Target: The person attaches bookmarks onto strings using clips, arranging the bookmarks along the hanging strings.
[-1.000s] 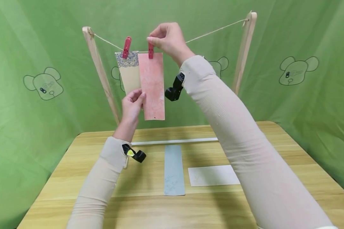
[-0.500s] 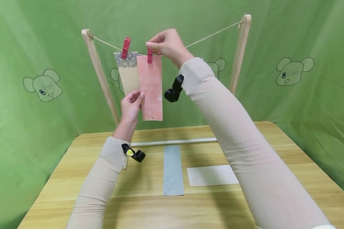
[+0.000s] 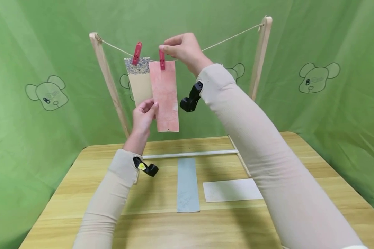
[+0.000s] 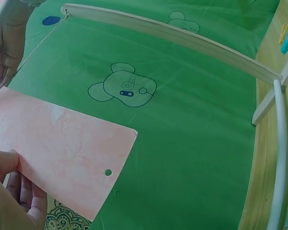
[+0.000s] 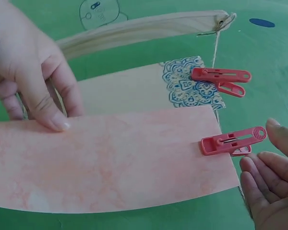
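Observation:
A pink card hangs from the string, with a red clothespin closed over its top edge. My left hand pinches the card's left edge, thumb in front and fingers behind. At the clothespin's upper end is my right hand, its thumb and loosely bent fingers spread around the handles. The handles stand apart, unsqueezed. To the left, a cream card with a blue lace pattern hangs under a second red clothespin, partly hidden by the pink card and left hand.
Two wooden posts carry the string, and a white rod runs low between them. A blue card and a white card lie on the wooden table. Yellow and teal clothespins show in the left wrist view.
The right hand's fingertips have slid up the clothespin and loosened, so more of it shows. The pink card has sunk slightly. The left hand keeps its pinch.

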{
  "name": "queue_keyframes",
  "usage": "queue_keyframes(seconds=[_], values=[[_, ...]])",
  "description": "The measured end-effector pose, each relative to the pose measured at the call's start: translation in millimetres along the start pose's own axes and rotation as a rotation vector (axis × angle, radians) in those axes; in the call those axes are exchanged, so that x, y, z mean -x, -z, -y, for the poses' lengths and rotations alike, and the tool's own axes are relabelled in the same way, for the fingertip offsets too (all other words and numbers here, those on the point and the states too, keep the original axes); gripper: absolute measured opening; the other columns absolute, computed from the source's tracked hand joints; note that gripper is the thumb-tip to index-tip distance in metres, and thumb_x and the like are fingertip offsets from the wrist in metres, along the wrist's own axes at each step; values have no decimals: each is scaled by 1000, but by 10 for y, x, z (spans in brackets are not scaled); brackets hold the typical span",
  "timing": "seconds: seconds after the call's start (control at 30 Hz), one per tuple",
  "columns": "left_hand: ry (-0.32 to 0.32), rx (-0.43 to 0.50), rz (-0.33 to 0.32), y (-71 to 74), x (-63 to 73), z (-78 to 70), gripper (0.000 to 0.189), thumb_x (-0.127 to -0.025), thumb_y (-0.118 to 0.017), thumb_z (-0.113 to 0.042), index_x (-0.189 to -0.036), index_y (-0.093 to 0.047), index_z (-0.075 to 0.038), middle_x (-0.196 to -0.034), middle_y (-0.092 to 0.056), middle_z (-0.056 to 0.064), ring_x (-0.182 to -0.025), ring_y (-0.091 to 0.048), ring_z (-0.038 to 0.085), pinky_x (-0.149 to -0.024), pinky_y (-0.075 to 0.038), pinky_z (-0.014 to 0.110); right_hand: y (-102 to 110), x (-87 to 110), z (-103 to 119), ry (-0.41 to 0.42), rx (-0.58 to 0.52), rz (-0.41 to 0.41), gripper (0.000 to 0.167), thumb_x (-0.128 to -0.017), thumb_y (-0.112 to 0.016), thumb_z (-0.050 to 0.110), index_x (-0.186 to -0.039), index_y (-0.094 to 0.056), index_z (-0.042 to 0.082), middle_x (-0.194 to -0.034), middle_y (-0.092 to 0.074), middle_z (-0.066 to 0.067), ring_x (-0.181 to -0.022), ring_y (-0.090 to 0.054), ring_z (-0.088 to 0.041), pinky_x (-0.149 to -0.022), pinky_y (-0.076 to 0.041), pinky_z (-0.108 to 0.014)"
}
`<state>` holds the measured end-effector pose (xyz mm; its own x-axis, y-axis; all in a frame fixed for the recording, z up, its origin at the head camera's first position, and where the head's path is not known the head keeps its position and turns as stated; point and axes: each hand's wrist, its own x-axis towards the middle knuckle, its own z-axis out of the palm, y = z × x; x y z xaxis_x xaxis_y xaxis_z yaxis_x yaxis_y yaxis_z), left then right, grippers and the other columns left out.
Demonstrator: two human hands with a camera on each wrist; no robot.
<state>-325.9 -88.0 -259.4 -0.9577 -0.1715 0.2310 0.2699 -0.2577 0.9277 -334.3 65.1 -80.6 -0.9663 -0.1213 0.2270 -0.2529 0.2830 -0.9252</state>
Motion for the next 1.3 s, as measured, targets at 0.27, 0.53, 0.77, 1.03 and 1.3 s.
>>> queue_keyframes(seconds=[0.27,0.53,0.77,1.03,1.3], values=[[33,-7,-6,63,14,47,8,-88,-65,-8,-94,-65,-13,-84,-63,-5,-72,-55,7,-72,-49,21,-5,125,-170,129,-151,-1,33,-85,-71,23,-115,-65,10,-116,-65,-3,-107,-59,-14,-90,-46,-18],[52,33,19,204,55,237,9,-88,-65,-6,-94,-66,-12,-83,-67,-6,-79,-62,9,-82,-52,24,156,345,-551,196,-124,56,33,-88,-67,24,-115,-65,5,-114,-66,-6,-105,-60,-16,-95,-46,-22],[135,-10,5,432,141,502,29,-88,-65,-8,-116,-61,-3,-88,-69,-10,-89,-64,9,-82,-51,20,442,645,-1204,133,60,104,41,-89,-62,38,-120,-61,11,-121,-63,-1,-114,-55,-19,-108,-34,-34],[243,-71,12,628,348,758,39,-87,-66,-9,-124,-55,0,-90,-68,-10,-81,-62,4,-77,-51,19,652,1036,-1927,46,150,56,49,-87,-63,42,-122,-59,8,-123,-61,-8,-110,-56,-19,-102,-42,-36],[258,-130,50,660,574,934,39,-88,-62,-4,-125,-54,1,-89,-66,-12,-83,-61,4,-75,-52,20,894,1408,-2427,20,215,8,44,-90,-63,35,-123,-59,6,-123,-61,-13,-101,-61,-9,-88,-48,-18]])
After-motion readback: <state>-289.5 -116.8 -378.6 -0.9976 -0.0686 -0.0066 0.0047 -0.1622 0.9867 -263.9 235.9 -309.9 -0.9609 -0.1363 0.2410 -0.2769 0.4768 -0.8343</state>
